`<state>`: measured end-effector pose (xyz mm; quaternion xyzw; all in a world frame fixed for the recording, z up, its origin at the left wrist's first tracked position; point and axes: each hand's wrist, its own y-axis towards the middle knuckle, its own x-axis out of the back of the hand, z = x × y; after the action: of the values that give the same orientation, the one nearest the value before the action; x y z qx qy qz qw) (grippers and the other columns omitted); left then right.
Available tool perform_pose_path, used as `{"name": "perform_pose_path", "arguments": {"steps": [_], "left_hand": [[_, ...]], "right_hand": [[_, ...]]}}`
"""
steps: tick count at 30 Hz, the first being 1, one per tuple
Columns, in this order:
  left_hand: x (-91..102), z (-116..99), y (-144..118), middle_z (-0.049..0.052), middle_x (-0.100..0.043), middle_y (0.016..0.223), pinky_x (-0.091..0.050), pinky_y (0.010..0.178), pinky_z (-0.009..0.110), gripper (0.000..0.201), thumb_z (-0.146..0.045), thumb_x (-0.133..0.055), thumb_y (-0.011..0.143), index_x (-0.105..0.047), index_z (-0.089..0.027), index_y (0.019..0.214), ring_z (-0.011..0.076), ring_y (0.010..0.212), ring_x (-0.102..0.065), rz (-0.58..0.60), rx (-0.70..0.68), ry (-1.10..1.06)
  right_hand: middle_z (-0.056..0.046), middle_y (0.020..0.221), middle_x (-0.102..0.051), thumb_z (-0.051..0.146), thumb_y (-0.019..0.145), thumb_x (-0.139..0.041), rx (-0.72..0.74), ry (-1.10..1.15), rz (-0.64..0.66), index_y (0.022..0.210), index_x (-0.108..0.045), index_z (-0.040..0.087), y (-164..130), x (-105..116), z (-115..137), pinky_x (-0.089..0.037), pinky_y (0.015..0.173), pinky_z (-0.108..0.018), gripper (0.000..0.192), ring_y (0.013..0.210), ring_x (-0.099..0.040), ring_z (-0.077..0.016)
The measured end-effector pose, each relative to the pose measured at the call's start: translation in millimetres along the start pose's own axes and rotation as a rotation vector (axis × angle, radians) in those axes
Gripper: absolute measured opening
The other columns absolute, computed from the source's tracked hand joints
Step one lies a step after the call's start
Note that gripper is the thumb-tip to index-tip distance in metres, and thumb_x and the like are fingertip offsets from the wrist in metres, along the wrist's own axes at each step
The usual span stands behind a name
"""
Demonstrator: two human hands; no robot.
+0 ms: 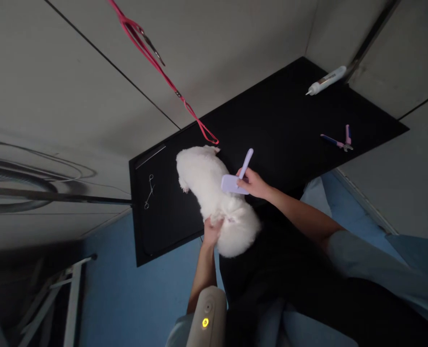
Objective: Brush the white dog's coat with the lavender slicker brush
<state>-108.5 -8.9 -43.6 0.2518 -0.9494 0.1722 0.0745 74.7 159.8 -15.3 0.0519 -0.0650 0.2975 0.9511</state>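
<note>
**Brushing a small white dog on the black worktop**

**Head view.** The white dog [217,200] stands on the black worktop [279,120], near its front edge and close to the person. A red leash [163,72] runs from overhead down to the dog's neck end.

The right hand [254,183] has its grip closed around the lilac brush [235,178], whose head lies against the coat on the dog's back and whose handle points up and away. The left hand [211,230] is pressed into the fur at the dog's hindquarters; its grip appears to be closed lightly on the coat or a hind leg, though the fur hides the fingers.

**Working note.** As a judgement: keep the brush head flat to the coat, draw it with the lie of the hair in short strokes, and keep the left hand steadying the body so the dog does not turn.

**Surroundings.**
- Forceps [149,191] lie on the worktop's left part, well apart from the dog.
- Nail clippers [339,140] lie to the right.
- A white tube [326,80] lies at the far corner.
- A handheld device with a lit yellow indicator [207,318] sits low in view, near the left forearm.

Nothing lies between the hands and the dog; the leash is the nearest obstruction.
</note>
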Motion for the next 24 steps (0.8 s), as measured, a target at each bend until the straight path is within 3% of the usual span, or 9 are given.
{"name": "perform_pose_path", "arguments": {"steps": [3, 4, 7, 8, 12, 16, 20, 24], "left_hand": [[-0.2, -0.3, 0.8, 0.006, -0.070, 0.066, -0.054, 0.063, 0.029, 0.032, -0.044, -0.076, 0.058, -0.069, -0.014, 0.068, 0.0185, 0.062, -0.064, 0.026, 0.000, 0.012], [-0.2, -0.3, 0.7, 0.006, -0.070, 0.065, -0.054, 0.063, 0.030, 0.034, -0.046, -0.076, 0.059, -0.069, -0.014, 0.069, 0.0188, 0.062, -0.064, 0.035, 0.013, 0.018], [-0.9, -0.9, -0.4, 0.007, -0.072, 0.070, -0.054, 0.067, 0.031, 0.038, -0.048, -0.076, 0.061, -0.070, -0.013, 0.075, 0.0200, 0.066, -0.067, 0.007, 0.030, 0.039], [-1.4, -1.3, -0.9, 0.008, -0.073, 0.072, -0.055, 0.068, 0.031, 0.039, -0.048, -0.076, 0.061, -0.070, -0.013, 0.076, 0.0202, 0.068, -0.067, -0.008, 0.026, 0.042], [-3.6, -3.3, -2.1, 0.006, -0.072, 0.069, -0.055, 0.066, 0.031, 0.041, -0.051, -0.078, 0.058, -0.070, -0.014, 0.074, 0.0199, 0.065, -0.066, -0.008, 0.017, 0.036], [-5.4, -5.2, -3.4, 0.008, -0.073, 0.074, -0.055, 0.067, 0.031, 0.040, -0.048, -0.079, 0.060, -0.070, -0.012, 0.076, 0.0206, 0.068, -0.068, -0.046, 0.017, 0.029], [-6.9, -10.4, -4.2, 0.006, -0.072, 0.073, -0.055, 0.071, 0.031, 0.037, -0.046, -0.080, 0.059, -0.070, -0.014, 0.075, 0.0202, 0.070, -0.067, 0.023, -0.022, -0.001], [-9.4, -18.1, -4.6, 0.003, -0.070, 0.070, -0.052, 0.069, 0.029, 0.036, -0.048, -0.076, 0.065, -0.068, -0.014, 0.074, 0.0173, 0.066, -0.063, 0.030, -0.035, -0.001]], "right_hand": [[-0.001, 0.084, -0.067, 0.030, 0.075, -0.071, 0.062, 0.008, 0.293, 0.094, -0.061, 0.019, -3.2, -2.0, 2.7, -0.048, 0.068, -0.027, 0.023, 0.073, -0.060, -0.0148], [-0.001, 0.083, -0.067, 0.029, 0.075, -0.071, 0.049, 0.006, 0.323, 0.091, -0.061, 0.019, -4.1, -2.4, 3.5, -0.048, 0.068, -0.027, 0.022, 0.072, -0.060, -0.0148], [-0.002, 0.086, -0.068, 0.029, 0.081, -0.064, -0.024, -0.020, 0.022, 0.096, -0.060, 0.018, -4.6, -1.4, 5.9, -0.049, 0.072, -0.029, 0.019, 0.076, -0.061, -0.0156], [-0.002, 0.087, -0.068, 0.029, 0.082, -0.064, -0.022, -0.023, -0.025, 0.098, -0.059, 0.018, -4.4, -0.8, 7.1, -0.049, 0.073, -0.029, 0.020, 0.076, -0.061, -0.0158], [-0.001, 0.082, -0.068, 0.027, 0.075, -0.072, 0.021, -0.061, 0.299, 0.090, -0.061, 0.018, -3.6, -1.3, 14.9, -0.048, 0.069, -0.028, 0.020, 0.072, -0.062, -0.0160], [-0.004, 0.089, -0.068, 0.027, 0.082, -0.065, -0.028, -0.122, 0.034, 0.097, -0.060, 0.018, -0.8, -5.1, 23.5, -0.049, 0.072, -0.029, 0.018, 0.078, -0.063, -0.0170], [-0.003, 0.085, -0.068, 0.026, 0.078, -0.071, -0.015, -0.142, 0.309, 0.090, -0.061, 0.018, -2.0, -9.1, 30.2, -0.048, 0.069, -0.027, 0.018, 0.075, -0.063, -0.0164], [-0.006, 0.093, -0.070, 0.028, 0.084, -0.066, -0.050, -0.204, 0.129, 0.098, -0.061, 0.017, -4.9, -10.7, 33.0, -0.048, 0.073, -0.028, 0.019, 0.079, -0.064, -0.0164]]}}
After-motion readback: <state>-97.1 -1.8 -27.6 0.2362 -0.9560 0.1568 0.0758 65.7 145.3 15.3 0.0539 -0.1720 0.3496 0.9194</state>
